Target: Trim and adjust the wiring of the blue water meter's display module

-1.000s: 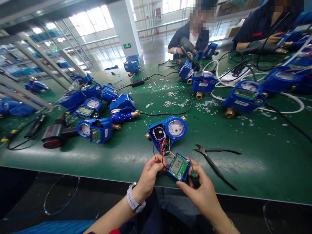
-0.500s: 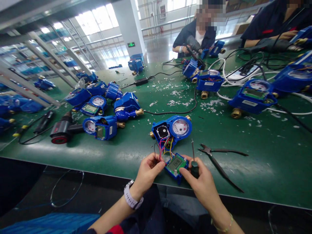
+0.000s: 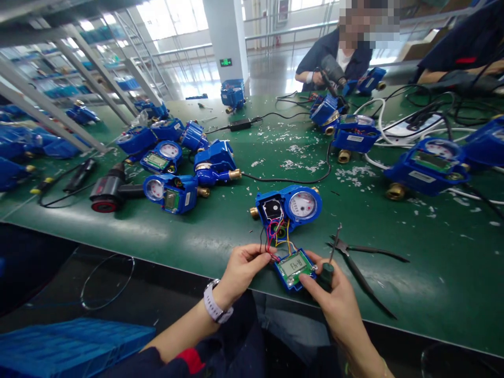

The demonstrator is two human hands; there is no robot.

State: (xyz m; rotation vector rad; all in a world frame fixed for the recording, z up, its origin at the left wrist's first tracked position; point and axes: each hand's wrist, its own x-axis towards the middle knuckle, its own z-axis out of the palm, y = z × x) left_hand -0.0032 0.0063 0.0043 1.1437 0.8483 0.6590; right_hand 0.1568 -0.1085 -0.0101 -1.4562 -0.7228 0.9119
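Note:
A small circuit board with an LCD screen (image 3: 294, 265), set in a blue plastic frame, is held at the table's front edge. My right hand (image 3: 340, 302) grips its right side, thumb on the board's front, with a dark green-handled screwdriver (image 3: 325, 275) also tucked in the fingers, blade up. At the board's left corner, my left hand (image 3: 242, 268) pinches the thin red wires. Red, black and yellow wires (image 3: 270, 237) run from the board to an opened blue water meter (image 3: 302, 203) lying just behind it. Characters show on the screen, upside down to me.
Cutting pliers (image 3: 364, 281) lie open at the right. Several blue meters (image 3: 173, 194) and a heat gun or drill (image 3: 108, 190) sit at the left. More meters (image 3: 427, 168), cables and white scraps (image 3: 311, 167) are spread behind. Across the table, a person (image 3: 334, 60) holds a tool.
The view has shifted, so the table things appear further right. The board has turned slightly and its screen reads more clearly. Both hands keep their holds.

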